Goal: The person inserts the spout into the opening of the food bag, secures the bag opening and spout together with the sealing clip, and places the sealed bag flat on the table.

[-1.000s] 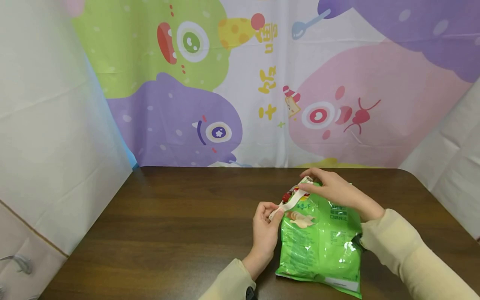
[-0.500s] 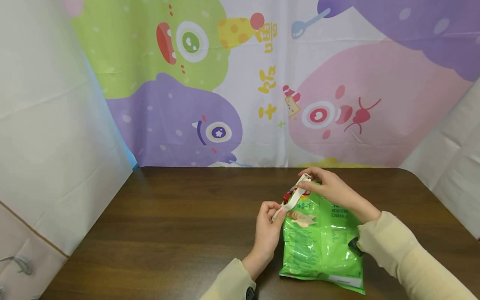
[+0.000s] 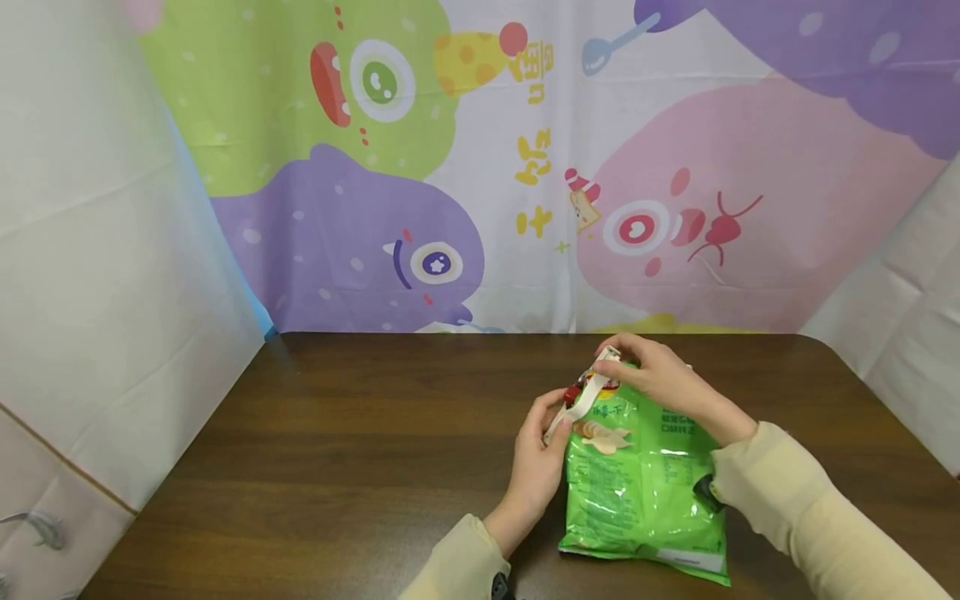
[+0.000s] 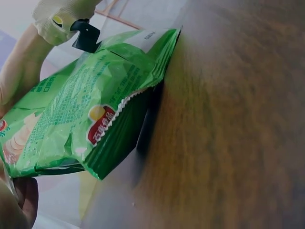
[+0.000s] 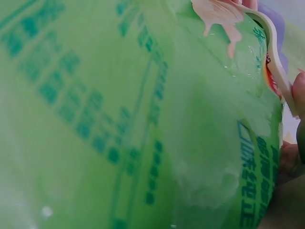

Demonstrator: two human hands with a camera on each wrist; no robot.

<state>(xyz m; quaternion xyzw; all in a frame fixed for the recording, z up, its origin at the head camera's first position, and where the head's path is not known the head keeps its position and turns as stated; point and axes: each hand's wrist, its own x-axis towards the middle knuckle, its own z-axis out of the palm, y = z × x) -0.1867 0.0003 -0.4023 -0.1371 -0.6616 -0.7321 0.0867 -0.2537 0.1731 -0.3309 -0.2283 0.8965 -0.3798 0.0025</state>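
A shiny green snack bag [image 3: 641,492] stands tilted over the table, its top edge toward the upper left in the head view. Across that edge lies a white bag clip [image 3: 588,400], slightly curved. My left hand [image 3: 536,458] pinches the clip's lower end between thumb and fingers. At the upper end my right hand [image 3: 663,379] holds the clip, thumb in front and fingers behind. In the right wrist view the green bag [image 5: 143,114] covers most of the picture, with the white clip [image 5: 279,57] along its edge. Whether the clip is fastened, I cannot tell.
The brown wooden table [image 3: 337,458] extends to the left of the bag. A printed cartoon curtain [image 3: 360,233] hangs along the back edge. Pale cloth walls [image 3: 112,208] border both sides.
The bag has shifted slightly right and up, and the clip's upper end sits a little higher. My left hand has moved slightly right, its fingers now farther along the clip.
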